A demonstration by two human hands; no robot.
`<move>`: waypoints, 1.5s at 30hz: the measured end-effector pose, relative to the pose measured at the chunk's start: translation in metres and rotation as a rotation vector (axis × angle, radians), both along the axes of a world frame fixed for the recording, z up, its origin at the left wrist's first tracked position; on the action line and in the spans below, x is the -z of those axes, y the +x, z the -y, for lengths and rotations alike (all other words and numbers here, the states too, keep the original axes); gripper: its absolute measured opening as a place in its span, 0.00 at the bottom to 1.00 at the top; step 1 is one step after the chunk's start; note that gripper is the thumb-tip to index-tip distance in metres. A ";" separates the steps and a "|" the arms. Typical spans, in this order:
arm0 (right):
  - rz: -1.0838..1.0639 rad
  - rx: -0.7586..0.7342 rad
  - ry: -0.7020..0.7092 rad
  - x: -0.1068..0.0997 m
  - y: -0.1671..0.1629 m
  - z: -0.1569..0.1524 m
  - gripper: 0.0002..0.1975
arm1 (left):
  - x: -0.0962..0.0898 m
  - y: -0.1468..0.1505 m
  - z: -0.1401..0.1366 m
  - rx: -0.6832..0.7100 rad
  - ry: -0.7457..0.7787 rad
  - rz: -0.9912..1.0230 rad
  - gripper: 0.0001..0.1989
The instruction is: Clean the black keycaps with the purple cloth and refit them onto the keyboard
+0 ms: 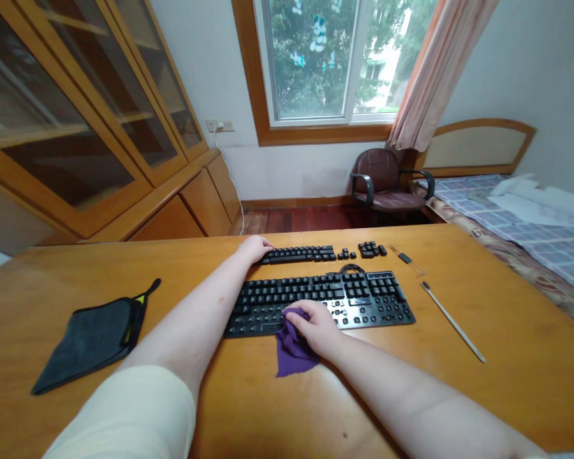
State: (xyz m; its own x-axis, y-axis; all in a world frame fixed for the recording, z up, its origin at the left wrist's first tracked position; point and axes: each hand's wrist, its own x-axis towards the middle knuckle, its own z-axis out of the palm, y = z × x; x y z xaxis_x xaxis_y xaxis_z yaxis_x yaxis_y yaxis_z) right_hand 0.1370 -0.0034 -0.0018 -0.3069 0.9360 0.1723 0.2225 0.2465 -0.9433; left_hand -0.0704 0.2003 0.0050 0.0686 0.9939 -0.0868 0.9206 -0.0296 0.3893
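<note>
Right hand: bunches a thin purple cloth on the lower part of the wide black plastic keyboard.
Left hand: at the left end of loose black square keycaps, seemingly touching them; fingertips partly hidden.
Brush: slim, pale-handled brush, right of the keyboard.

your right hand and purple cloth hide part of keyboard; far window cut off above; key legends too small.

You're in a home bedroom: you face a bed, a pink curtain and a glass-doored cabinet.
</note>
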 end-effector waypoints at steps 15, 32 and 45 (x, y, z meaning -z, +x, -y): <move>-0.019 0.004 0.014 0.002 0.000 -0.001 0.08 | 0.001 -0.002 -0.014 0.028 0.005 -0.008 0.09; -0.014 0.000 0.026 0.002 0.000 -0.001 0.08 | -0.016 -0.012 -0.013 -0.003 0.032 -0.050 0.13; -0.020 -0.003 0.028 0.004 -0.001 -0.002 0.08 | -0.007 -0.015 -0.005 0.009 -0.083 -0.008 0.13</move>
State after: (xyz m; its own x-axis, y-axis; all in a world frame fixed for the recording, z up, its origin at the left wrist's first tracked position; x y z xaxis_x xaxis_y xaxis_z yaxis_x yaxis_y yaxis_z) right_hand 0.1356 -0.0018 -0.0062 -0.3063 0.9296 0.2049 0.2026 0.2739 -0.9402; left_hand -0.0857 0.2055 0.0119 0.0766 0.9826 -0.1694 0.9237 -0.0059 0.3832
